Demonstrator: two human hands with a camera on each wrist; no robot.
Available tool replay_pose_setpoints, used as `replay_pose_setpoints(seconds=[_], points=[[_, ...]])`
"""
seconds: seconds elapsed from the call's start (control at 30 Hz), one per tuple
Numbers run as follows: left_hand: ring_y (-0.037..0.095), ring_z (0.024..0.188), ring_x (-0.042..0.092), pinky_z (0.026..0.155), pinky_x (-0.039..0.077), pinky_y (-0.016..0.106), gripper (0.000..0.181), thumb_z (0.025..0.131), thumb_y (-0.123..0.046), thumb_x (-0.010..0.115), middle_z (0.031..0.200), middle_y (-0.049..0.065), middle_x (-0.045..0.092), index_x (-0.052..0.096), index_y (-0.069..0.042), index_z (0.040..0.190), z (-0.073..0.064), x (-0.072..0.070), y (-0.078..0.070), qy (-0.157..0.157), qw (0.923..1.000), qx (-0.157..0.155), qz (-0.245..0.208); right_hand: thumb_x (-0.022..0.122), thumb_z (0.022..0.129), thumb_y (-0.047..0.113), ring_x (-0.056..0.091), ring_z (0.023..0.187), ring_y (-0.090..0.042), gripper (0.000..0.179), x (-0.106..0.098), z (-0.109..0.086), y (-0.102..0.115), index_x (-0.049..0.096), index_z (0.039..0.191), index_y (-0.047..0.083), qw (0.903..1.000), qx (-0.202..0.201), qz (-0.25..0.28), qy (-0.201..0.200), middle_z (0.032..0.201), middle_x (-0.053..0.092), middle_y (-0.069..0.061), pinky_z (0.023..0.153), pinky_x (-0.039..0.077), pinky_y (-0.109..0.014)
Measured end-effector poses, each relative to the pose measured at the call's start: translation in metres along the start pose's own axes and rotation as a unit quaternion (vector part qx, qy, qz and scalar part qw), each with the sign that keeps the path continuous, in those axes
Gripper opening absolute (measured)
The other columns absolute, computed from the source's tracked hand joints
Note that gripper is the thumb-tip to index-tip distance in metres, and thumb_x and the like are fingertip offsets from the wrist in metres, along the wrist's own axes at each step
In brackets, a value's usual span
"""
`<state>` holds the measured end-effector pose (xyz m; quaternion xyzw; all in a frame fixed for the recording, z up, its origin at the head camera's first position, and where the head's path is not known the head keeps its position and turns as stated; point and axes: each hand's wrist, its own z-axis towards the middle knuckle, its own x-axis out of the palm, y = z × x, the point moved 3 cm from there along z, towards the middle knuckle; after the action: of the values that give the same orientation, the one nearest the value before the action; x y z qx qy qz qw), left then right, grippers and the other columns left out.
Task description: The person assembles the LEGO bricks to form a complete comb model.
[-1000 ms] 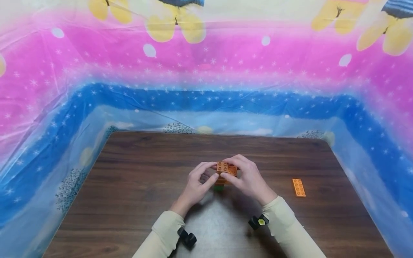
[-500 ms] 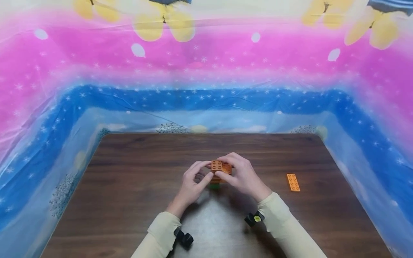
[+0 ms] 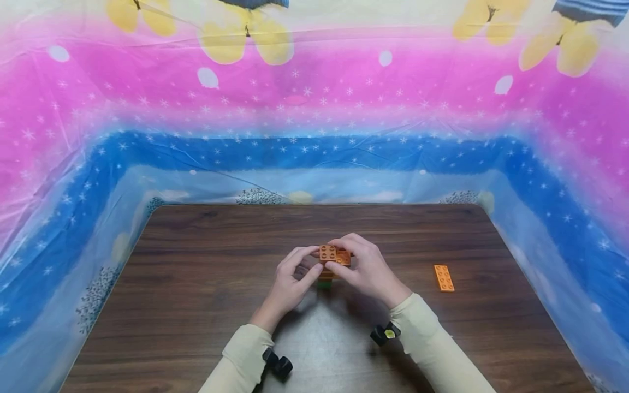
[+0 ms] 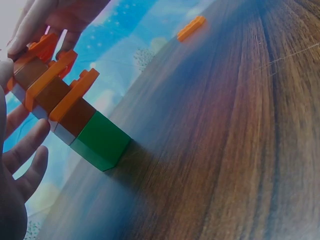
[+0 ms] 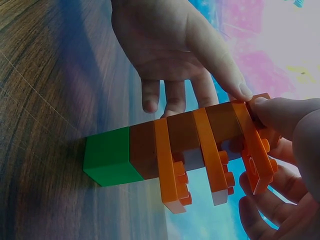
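Note:
A tower of toy building bricks (image 5: pixel 182 135) stands upright on the table, with a green brick (image 5: pixel 107 155) at its foot. Above it, brown bricks (image 4: pixel 80 115) alternate with thin orange plates (image 4: pixel 75 95) that jut out to one side. At the top is a brown brick (image 3: pixel 327 252) with studs upward. My right hand (image 3: pixel 366 267) pinches this top brick between thumb and fingers. My left hand (image 3: pixel 292 278) grips the upper tower from the left, thumb in front and index finger behind; its other fingers are loosely bent.
A loose orange plate (image 3: pixel 444 278) with studs lies on the wooden table (image 3: pixel 221 234) to the right of the hands. A patterned pink and blue cloth (image 3: pixel 295 153) hangs behind the table and along its sides.
The head view has shifted slightly, so everything appears a little further left. Both hands keep their hold on the tower, with hardly any visible movement against it.

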<state>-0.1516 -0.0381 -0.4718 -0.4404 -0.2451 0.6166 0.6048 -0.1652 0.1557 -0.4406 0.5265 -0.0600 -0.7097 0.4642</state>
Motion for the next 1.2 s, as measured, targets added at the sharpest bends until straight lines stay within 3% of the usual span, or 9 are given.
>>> replay_pose_setpoints(seconds=[0.4, 0.77, 1.2], points=[[0.034, 0.090, 0.069, 0.077, 0.061, 0.045, 0.042, 0.098, 0.001, 0.069, 0.123, 0.016, 0.067, 0.063, -0.003, 0.139, 0.002, 0.001, -0.003, 0.007, 1.0000, 0.004, -0.004, 0.083, 0.094, 0.023, 0.065, 0.095, -0.010, 0.039, -0.003, -0.004, 0.000, 0.070, 0.129, 0.011, 0.9995, 0.032, 0.003, 0.004, 0.117, 0.069, 0.000, 0.078, 0.060, -0.032], [0.034, 0.088, 0.069, 0.074, 0.061, 0.045, 0.042, 0.097, 0.005, 0.067, 0.123, 0.020, 0.066, 0.063, 0.000, 0.139, 0.006, -0.003, -0.008, -0.008, 0.9994, 0.031, -0.010, 0.077, 0.098, 0.021, 0.066, 0.102, -0.013, 0.033, -0.004, -0.002, 0.001, 0.069, 0.129, 0.014, 0.9992, 0.030, 0.027, 0.001, 0.117, 0.069, 0.000, 0.084, 0.061, -0.045], [0.034, 0.087, 0.069, 0.073, 0.061, 0.045, 0.035, 0.096, 0.007, 0.068, 0.122, 0.020, 0.066, 0.068, 0.002, 0.130, 0.010, -0.003, -0.013, -0.013, 0.9990, 0.043, -0.006, 0.074, 0.100, 0.021, 0.066, 0.099, -0.012, 0.028, -0.004, -0.003, 0.000, 0.070, 0.127, 0.015, 0.9993, 0.018, 0.033, -0.003, 0.115, 0.070, 0.001, 0.083, 0.061, -0.047]])
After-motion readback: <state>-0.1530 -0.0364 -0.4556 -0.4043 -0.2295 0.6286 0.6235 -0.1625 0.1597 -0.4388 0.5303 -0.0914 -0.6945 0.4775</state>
